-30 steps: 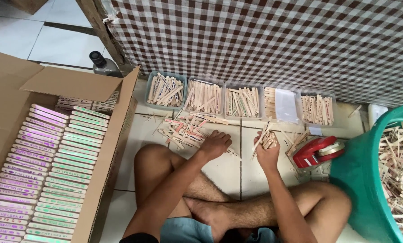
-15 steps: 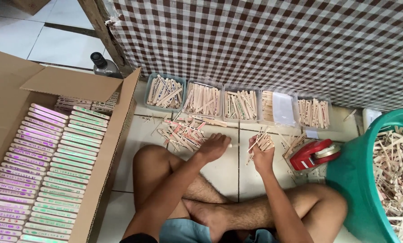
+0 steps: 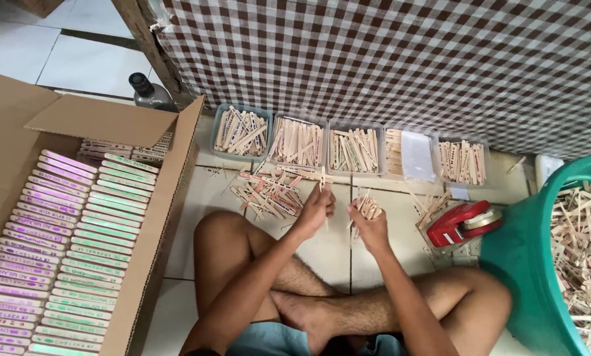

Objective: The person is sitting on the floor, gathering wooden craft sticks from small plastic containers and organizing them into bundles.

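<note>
You sat cross-legged on the white tiled floor (image 3: 196,198), both hands raised close together in front of your knees. Your left hand (image 3: 316,209) was closed around a single thin flat wooden stick (image 3: 322,179), held upright with its upper end pointing toward the containers. Your right hand (image 3: 368,224) was closed on a small bundle of wooden sticks (image 3: 368,207), fanned out above the fingers. The two hands were near each other but apart.

A loose pile of printed wooden sticks (image 3: 269,191) lay on the floor just beyond your left hand. Behind the pile, a row of five shallow clear plastic containers (image 3: 351,148) (each holding sorted sticks) stood along the foot of the brown-and-white checked cloth (image 3: 387,59).

To your right, a red tape dispenser (image 3: 463,223) rested on the floor, near the large green plastic tub (image 3: 523,257), which was filled with more sticks. To your left, an open brown cardboard box (image 3: 144,264) held rows of flat packs with pink and green labels (image 3: 64,244). A dark bottle (image 3: 149,93) stood behind the box.
</note>
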